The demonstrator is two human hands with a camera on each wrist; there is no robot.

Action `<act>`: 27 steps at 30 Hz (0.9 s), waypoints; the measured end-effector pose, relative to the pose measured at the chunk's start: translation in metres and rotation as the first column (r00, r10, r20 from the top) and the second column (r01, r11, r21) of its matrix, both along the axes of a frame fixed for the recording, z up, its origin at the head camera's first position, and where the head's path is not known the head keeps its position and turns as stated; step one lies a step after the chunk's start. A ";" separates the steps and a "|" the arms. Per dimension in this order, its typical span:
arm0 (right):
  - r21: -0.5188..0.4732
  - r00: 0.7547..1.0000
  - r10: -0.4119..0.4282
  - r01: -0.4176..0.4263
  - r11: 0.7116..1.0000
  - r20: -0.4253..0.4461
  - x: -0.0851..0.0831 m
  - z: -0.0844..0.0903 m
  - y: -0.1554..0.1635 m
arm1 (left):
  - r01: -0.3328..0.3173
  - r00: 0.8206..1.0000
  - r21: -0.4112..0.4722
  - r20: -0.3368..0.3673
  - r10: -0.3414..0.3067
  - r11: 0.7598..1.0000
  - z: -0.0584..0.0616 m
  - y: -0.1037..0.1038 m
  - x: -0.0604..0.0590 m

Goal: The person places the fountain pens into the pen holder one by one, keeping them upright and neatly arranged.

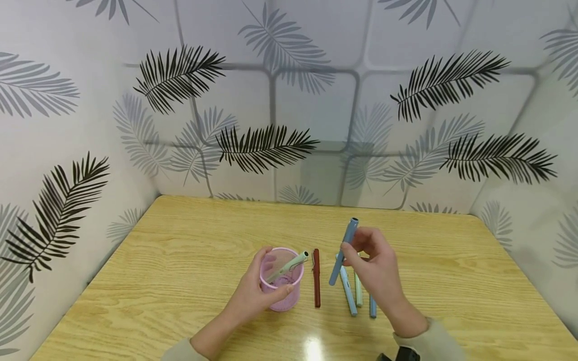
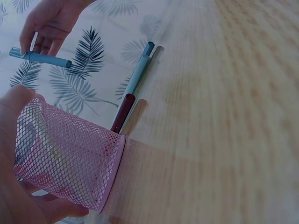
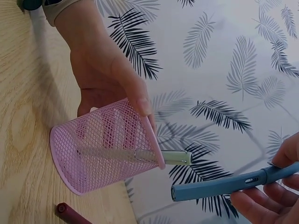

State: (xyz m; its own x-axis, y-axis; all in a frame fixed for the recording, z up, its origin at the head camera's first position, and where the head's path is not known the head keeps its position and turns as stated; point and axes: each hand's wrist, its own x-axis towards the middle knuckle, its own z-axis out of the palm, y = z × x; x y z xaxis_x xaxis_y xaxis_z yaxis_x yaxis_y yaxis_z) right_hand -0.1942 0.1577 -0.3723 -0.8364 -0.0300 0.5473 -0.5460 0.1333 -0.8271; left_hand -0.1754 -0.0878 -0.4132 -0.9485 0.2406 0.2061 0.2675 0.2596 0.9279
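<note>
My left hand (image 1: pixel 248 293) grips a pink mesh pen cup (image 1: pixel 283 304), thumb and fingers around its sides. A pale green pen (image 1: pixel 289 266) leans inside the cup, its end poking above the rim. In my right hand (image 1: pixel 378 265) a blue pen (image 1: pixel 348 236) is pinched between thumb and fingers, tilted and raised over the table to the right of the cup. In the right wrist view, one end of this blue pen (image 3: pixel 210 187) points toward the cup's mouth, apart from the green pen's tip.
On the wooden table (image 1: pixel 203 235) a dark red pen (image 1: pixel 317 281) lies just right of the cup. Beyond it, partly under my right hand, lie a light blue pen (image 1: pixel 348 295), a pale green pen (image 1: pixel 358 293) and a blue pen (image 1: pixel 373 307). Leaf-patterned walls (image 1: pixel 316 110) enclose the back and sides.
</note>
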 end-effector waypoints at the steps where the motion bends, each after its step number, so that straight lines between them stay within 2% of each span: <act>1: -0.009 1.000 0.007 -0.007 1.000 -0.010 0.000 0.000 -0.002 | -0.002 1.000 -0.005 -0.001 0.002 1.000 0.000 0.000 0.000; 10: -0.088 0.993 0.082 -0.089 0.992 -0.083 0.000 0.001 -0.014 | -0.007 1.000 -0.007 -0.007 0.007 1.000 0.001 0.000 0.000; 27: -0.126 0.992 0.121 -0.126 0.984 -0.045 0.003 -0.002 -0.035 | 0.011 1.000 -0.022 0.005 -0.011 1.000 0.000 -0.002 0.000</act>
State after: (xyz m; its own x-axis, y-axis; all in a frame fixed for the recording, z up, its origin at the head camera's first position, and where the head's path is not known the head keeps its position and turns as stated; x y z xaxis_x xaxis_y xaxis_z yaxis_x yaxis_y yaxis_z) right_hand -0.1915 0.1229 -0.3742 -0.8098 -0.0597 0.5837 -0.5821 -0.0431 -0.8120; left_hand -0.1753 -0.0897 -0.4135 -0.9467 0.2558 0.1960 0.2660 0.2770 0.9233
